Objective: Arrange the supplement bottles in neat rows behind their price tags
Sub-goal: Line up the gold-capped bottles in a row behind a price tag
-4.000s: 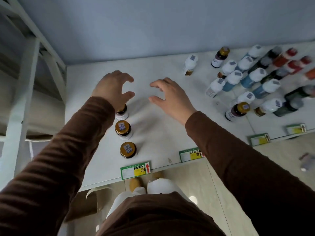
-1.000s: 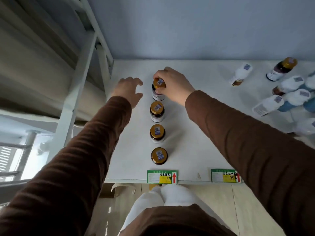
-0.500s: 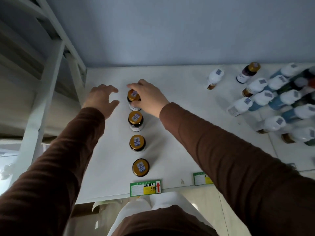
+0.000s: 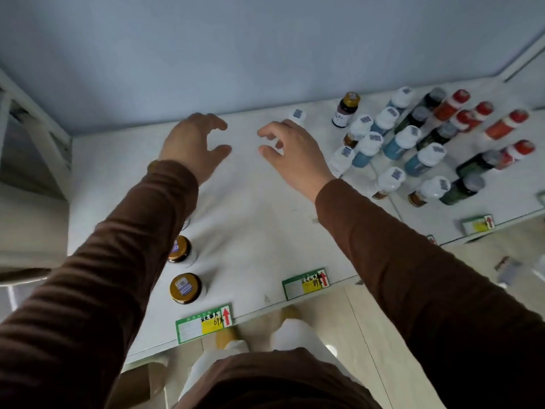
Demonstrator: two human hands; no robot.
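Note:
On the white shelf [image 4: 259,231], gold-capped brown bottles stand in a row behind the left price tag [image 4: 203,322]. The front bottle [image 4: 185,288] and the second bottle [image 4: 179,249] show; my left sleeve hides the rest of the row. My left hand [image 4: 193,144] and my right hand [image 4: 293,153] hover open over the shelf's middle, holding nothing. A white-capped bottle [image 4: 297,116] stands just behind my right fingers. Another gold-capped bottle [image 4: 345,109] stands at the back among the mixed group.
Several white-capped, blue, dark green and red bottles [image 4: 424,149] crowd the right of the shelf. A second price tag [image 4: 306,283] and a third tag [image 4: 477,224] sit on the front edge. A white rack frame [image 4: 35,137] rises at left. The blue wall backs the shelf.
My right hand let go of the rearmost gold-capped bottle and moved right, now open. My left hand moved toward the shelf's middle. The view swung right, so my left arm covers the row's back.

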